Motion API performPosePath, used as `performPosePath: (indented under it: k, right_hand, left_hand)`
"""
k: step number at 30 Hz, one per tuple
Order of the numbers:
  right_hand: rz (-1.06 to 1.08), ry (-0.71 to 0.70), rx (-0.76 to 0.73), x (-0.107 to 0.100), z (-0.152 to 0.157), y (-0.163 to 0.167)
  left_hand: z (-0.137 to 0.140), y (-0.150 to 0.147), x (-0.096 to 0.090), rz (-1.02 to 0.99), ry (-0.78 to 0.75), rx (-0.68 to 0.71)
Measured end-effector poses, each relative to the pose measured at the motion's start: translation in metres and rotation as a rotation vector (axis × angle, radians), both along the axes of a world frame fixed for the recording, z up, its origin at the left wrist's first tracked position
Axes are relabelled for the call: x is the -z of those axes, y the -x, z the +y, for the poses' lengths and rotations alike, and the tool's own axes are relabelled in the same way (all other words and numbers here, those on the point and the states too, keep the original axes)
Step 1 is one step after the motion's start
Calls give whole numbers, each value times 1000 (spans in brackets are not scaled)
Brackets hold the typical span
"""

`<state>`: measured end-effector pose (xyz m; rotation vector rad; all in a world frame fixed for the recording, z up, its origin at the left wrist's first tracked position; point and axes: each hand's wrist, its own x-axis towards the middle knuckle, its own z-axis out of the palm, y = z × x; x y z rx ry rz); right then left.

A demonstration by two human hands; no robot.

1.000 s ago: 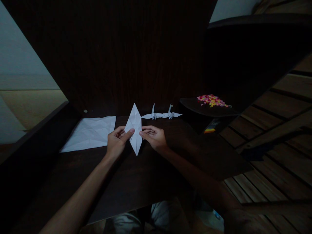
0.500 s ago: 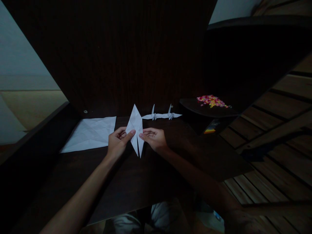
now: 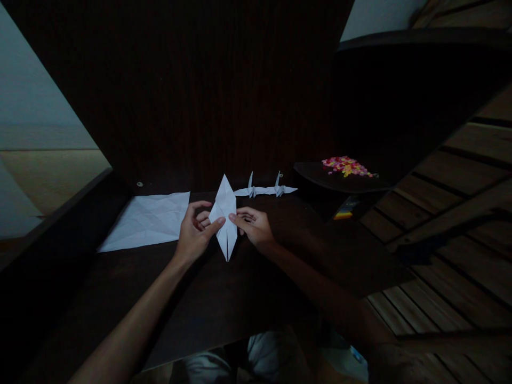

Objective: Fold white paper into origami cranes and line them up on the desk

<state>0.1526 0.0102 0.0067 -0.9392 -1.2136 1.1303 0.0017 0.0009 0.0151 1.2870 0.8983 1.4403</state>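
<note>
A white folded paper [image 3: 226, 205], shaped like a long diamond with a slit up its lower half, is held upright above the dark desk. My left hand [image 3: 194, 230] pinches its left edge with the thumb in front; the index finger is lifted off the paper. On the opposite edge, my right hand [image 3: 255, 226] grips it with the thumb on the front and the fingers curled behind. Just behind the right hand, two folded paper cranes [image 3: 266, 190] stand side by side against the back panel, wings touching. Left of my left hand lies a creased white paper sheet [image 3: 150, 218].
On a rounded corner shelf [image 3: 340, 184] to the right sits a pile of small pink, red and yellow pieces [image 3: 346, 166]. A yellow-marked item [image 3: 344, 209] is under that shelf. A raised side board [image 3: 52, 221] borders the desk on the left. Wooden slats [image 3: 432, 309] show at right.
The folded paper has turned slightly and its two lower points have come together, narrowing the slit. My left index finger has lifted away from the paper's edge.
</note>
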Motion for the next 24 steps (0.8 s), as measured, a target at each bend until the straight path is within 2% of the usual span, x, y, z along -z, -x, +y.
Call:
performPosePath:
  k: [6, 12, 19, 24]
  right_hand:
    - [22, -1, -45, -2, 0, -2]
    - [-49, -63, 9, -6, -6, 0]
    - [3, -37, 11, -5, -2, -2]
    - [4, -77, 24, -4, -3, -3]
  left_hand:
    - [-1, 0, 1, 19, 39, 48]
    - [2, 2, 3, -3, 102, 80]
    - [4, 5, 6, 10, 81, 148]
    - [4, 3, 6, 37, 71, 166]
